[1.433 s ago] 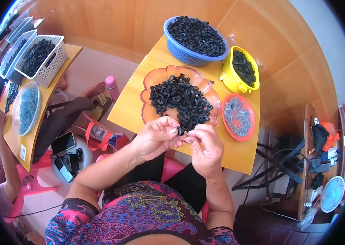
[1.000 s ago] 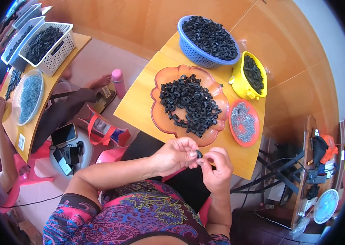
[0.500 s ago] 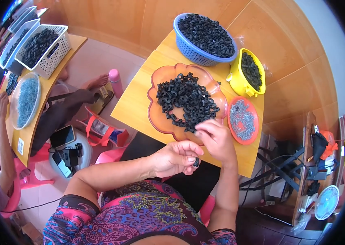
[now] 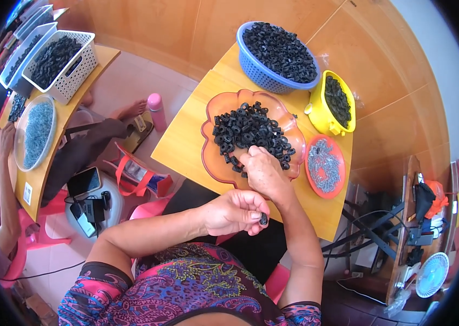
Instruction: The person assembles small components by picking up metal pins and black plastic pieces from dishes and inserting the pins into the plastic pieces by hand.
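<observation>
My left hand (image 4: 234, 213) hovers in front of the table's near edge, thumb and fingers pinched on a small black plastic part (image 4: 263, 219). My right hand (image 4: 263, 169) reaches down into the scalloped orange tray (image 4: 208, 154), its bent fingertips at the near side of a heap of black plastic parts (image 4: 254, 127). Whatever those fingertips hold is hidden by the hand. Close by on the right lies a round red dish (image 4: 340, 155) with a spread of small metal pieces (image 4: 323, 167), apart from both hands.
Behind the tray stand a blue basket (image 4: 259, 75) and a yellow container (image 4: 322, 117), both filled with black parts. Another person's hands (image 4: 4, 138) are at a table on the left. A pink bottle (image 4: 156, 111) is on the floor; a fan (image 4: 432, 274) stands at right.
My right hand has moved forward and left, from the tray's near edge into the heap. My left hand keeps its pinch on the small black part. The view has shifted slightly.
</observation>
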{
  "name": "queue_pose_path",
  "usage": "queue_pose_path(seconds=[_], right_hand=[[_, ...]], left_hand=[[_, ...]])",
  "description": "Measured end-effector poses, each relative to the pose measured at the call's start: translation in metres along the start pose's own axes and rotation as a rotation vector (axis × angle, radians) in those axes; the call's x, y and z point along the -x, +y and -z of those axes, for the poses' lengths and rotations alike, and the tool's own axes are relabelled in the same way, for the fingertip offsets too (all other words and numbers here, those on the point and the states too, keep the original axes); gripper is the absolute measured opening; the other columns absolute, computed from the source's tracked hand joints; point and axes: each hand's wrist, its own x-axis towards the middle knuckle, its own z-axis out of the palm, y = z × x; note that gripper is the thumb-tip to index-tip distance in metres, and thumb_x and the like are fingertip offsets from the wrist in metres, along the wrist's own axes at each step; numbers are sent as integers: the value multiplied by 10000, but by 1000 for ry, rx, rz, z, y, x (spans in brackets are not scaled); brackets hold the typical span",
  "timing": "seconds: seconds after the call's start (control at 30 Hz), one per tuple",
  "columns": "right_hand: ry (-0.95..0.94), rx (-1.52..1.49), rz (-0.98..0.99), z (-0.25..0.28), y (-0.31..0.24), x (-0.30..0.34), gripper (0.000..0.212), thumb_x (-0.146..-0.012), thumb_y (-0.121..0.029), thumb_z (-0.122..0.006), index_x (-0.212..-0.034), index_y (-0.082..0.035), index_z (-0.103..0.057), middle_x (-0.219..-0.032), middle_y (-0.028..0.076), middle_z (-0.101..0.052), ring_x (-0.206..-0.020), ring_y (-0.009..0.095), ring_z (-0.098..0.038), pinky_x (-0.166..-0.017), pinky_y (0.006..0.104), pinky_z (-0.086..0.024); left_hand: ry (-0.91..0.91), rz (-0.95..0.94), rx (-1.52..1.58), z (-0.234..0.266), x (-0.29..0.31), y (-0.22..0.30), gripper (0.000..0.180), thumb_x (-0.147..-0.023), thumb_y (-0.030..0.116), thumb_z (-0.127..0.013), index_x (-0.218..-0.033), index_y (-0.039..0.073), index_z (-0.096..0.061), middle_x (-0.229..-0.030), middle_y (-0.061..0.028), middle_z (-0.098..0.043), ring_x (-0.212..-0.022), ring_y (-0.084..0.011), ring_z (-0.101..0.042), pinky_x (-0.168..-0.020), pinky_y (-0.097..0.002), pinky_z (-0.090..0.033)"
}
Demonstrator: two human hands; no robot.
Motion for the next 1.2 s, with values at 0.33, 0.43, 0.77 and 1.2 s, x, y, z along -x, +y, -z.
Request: queue_pose_path(seconds=[0.33, 0.43, 0.77, 1.2], right_hand=[[305, -980, -283, 45, -2, 64, 33, -866, 7, -590, -875, -1, -558, -771, 26, -594, -679, 73, -568, -604, 221, -463], [266, -1142, -278, 54, -16, 86, 60, -860, 17, -608, -900, 4, -566, -781, -8, -553, -700, 49, -534, -623, 214, -455], [255, -1118, -332, 50, -35, 98, 98, -856, 28, -610, -950, 15, -584, -812, 5, -591, -725, 48, -563, -643, 194, -472], [190, -1269, -345, 44, -37, 93, 41, -826, 27, -621, -844, 0, -595, -713, -26, -577, -659, 19, -534, -565, 200, -445]], left_hand=[[135, -136, -34, 4, -3, 14, 138, -903, 106, -586, -1030, 56, -567, -893, -112, -653, -759, -203, -605, -721, -309, -484], [160, -154, -73, 7, -4, 15, 135, -903, 95, -586, -1031, 56, -568, -880, -110, -655, -751, -198, -618, -713, -310, -494], [259, -169, -303, -2, -4, 11, 82, -902, 61, -594, -982, 43, -585, -853, -41, -642, -747, -106, -619, -662, -226, -512], [400, -389, -1233, -16, 2, 13, 110, -873, -19, -599, -982, -18, -613, -854, -54, -649, -746, -110, -599, -676, -247, -500]])
